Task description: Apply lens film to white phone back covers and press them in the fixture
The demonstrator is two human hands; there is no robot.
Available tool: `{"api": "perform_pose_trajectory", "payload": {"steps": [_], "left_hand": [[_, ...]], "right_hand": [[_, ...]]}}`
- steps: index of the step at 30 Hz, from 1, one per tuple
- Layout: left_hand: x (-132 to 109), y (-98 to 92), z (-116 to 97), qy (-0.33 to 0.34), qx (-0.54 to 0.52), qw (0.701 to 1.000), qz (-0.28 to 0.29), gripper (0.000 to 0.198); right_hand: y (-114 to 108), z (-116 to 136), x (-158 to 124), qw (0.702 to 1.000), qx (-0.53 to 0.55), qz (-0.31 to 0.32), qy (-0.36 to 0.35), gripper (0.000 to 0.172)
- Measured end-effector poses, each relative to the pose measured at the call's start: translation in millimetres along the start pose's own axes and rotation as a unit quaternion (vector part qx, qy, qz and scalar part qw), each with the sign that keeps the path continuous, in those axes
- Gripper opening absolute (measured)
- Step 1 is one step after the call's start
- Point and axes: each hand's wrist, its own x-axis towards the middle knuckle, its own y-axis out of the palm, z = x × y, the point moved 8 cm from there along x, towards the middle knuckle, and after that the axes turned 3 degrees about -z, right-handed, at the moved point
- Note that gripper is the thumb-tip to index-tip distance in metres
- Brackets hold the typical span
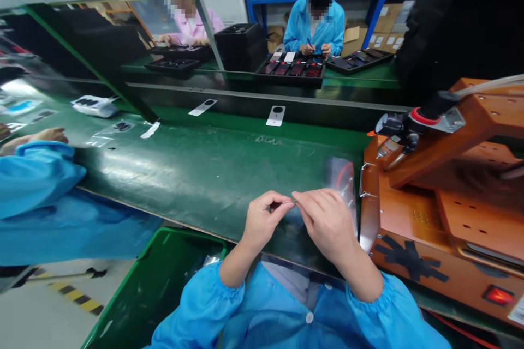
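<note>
— Green workbench (196, 169) across the middle of the frame, with both hands above its near side, right of centre. Gripping what?

— Small thin piece (290, 201), held between the two hands; too slight to identify. Left hand (260, 221) closed in a pinch, thumb against forefinger; right hand (327, 218) also closed at the fingertips, partly hidden behind its own knuckles.

— Best way of handling something so fine?

— Probably with light, even pressure. Pinch at the very tips, keep both wrists level, avoid bending.

— And room for moving?

— Tight on the right: clear plastic sheet (346, 174) just beside the right hand, then orange machine (409, 223) with its metal handle (364, 180). More room, by the look, towards the left and upper centre, short of two white cards (276, 115).

— Edges to watch?

— Front edge below the wrists, with green bin (164, 278) at lower left. Better to work farther in, against drops. Neighbour's blue sleeve (36, 191) at far left, well apart.
</note>
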Motion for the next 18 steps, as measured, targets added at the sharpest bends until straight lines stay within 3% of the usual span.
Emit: {"api": "perform_pose_trajectory", "payload": {"steps": [4, 7, 10, 12, 14, 16, 18], "left_hand": [[-2.4, -5.7, -32.3, 0.158, 0.059, 0.986, -0.004, 0.009], [-3.6, -4.3, -44.0, 0.179, 0.079, 0.980, 0.021, 0.013], [-9.6, -1.7, -37.6, 0.084, 0.061, 0.994, 0.042, 0.025], [-24.1, 2.7, -22.4, -0.037, -0.014, 0.998, 0.055, 0.028], [-47.6, 8.9, -2.8, -0.157, -0.110, 0.980, 0.056, 0.032], [-71.2, 5.3, 19.5, -0.228, -0.164, 0.959, 0.027, 0.037], [-92.3, -27.0, 49.6, -0.268, -0.135, 0.951, -0.071, 0.043]], "right_hand": [[-14.4, 14.8, 0.6, 1.000, -0.007, 0.002, -0.030, 0.019], [-22.3, 20.3, -4.0, 0.998, -0.040, 0.019, -0.054, 0.019], [-24.9, 27.2, -11.6, 0.992, -0.078, 0.024, -0.091, 0.020], [-22.6, 32.2, -16.4, 0.991, -0.083, 0.012, -0.103, 0.016], [-13.8, 39.2, -21.8, 0.992, -0.063, 0.010, -0.110, 0.011], [-0.5, 49.3, -29.5, 0.991, -0.019, 0.021, -0.133, 0.010], [8.8, 55.2, -38.5, 0.989, 0.044, 0.018, -0.141, 0.011]]}}
